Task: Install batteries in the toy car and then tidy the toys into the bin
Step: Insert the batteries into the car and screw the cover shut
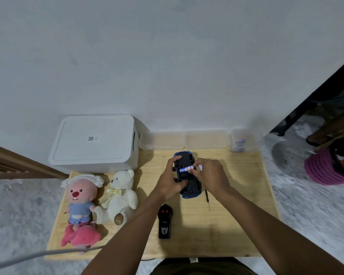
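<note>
A blue toy car (189, 187) lies upside down on the wooden table (236, 225). My left hand (172, 179) grips its left side. My right hand (210, 175) presses a white and blue battery (185, 168) into the open compartment in the car's underside and holds another battery between its fingers. The white lidded bin (93, 143) stands at the table's back left. A pink beaver plush (79, 197), a white teddy bear (117, 197) and a pink plush (81, 236) lie on the left of the table.
A black remote control (164, 222) lies in front of the car and a thin screwdriver (207, 199) to its right. Clear plastic boxes (183, 140) line the wall, one with batteries (239, 145). A pink basket (326, 169) sits on the floor at right.
</note>
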Tool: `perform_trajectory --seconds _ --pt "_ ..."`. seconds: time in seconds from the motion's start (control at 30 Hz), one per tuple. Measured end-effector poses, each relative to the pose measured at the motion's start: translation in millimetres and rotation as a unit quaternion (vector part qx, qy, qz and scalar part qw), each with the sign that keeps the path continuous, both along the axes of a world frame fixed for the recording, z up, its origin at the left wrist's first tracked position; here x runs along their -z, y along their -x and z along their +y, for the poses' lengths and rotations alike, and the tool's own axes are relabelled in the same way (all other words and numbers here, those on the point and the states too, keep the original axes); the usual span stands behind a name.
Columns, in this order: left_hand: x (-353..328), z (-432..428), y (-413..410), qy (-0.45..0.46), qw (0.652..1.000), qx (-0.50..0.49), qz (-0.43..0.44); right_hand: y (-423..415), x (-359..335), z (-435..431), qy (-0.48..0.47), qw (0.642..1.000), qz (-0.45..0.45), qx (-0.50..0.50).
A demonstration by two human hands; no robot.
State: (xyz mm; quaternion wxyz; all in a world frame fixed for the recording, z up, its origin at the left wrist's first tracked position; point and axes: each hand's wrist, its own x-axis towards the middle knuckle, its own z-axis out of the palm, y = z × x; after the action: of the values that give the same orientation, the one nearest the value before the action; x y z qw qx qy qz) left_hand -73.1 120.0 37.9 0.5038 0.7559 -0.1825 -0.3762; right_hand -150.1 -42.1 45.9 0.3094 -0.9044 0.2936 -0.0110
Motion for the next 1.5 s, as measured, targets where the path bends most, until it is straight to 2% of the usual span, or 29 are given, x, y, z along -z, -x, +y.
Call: perform_trajectory --seconds 0.3,0.47,0.57,0.73,0.83,1.07,1.23,1.5 --pt "-4.3 -2.7 -1.0 0.025 0.999 -0.032 -0.002 -5.2 -9.5 6.9 0.038 0.999 -0.031 0.001" --pt "-3.4 1.9 -2.0 0.034 0.999 -0.032 -0.007 -3.7 -16.4 5.6 0.052 0.997 -0.027 -0.044" --pt "-4.5 4.6 -0.4 0.039 0.999 -0.019 -0.006 -3.5 -17.8 6.6 0.026 0.999 -0.023 -0.023" --pt "-7.8 5.3 -1.5 0.047 0.999 0.0 -0.02 -8.8 -19.7 3.7 -0.078 0.996 -0.019 0.046" --pt "-9.1 4.4 -3.5 0.047 0.999 0.001 -0.028 -10.8 -18.9 -1.3 -0.097 0.993 -0.015 0.068" --pt "-13.2 -2.5 -0.8 0.038 0.998 0.037 -0.035 -9.5 -18.6 -0.7 -0.091 0.994 -0.026 0.061" --pt "-10.8 -2.1 2.3 0.031 0.999 0.033 -0.029 -11.4 -25.9 -5.9 -0.075 0.996 0.005 0.046" --pt "-16.3 -8.9 2.2 0.026 0.998 0.055 0.016 -8.5 -36.2 -14.1 -0.131 0.99 -0.007 -0.045"
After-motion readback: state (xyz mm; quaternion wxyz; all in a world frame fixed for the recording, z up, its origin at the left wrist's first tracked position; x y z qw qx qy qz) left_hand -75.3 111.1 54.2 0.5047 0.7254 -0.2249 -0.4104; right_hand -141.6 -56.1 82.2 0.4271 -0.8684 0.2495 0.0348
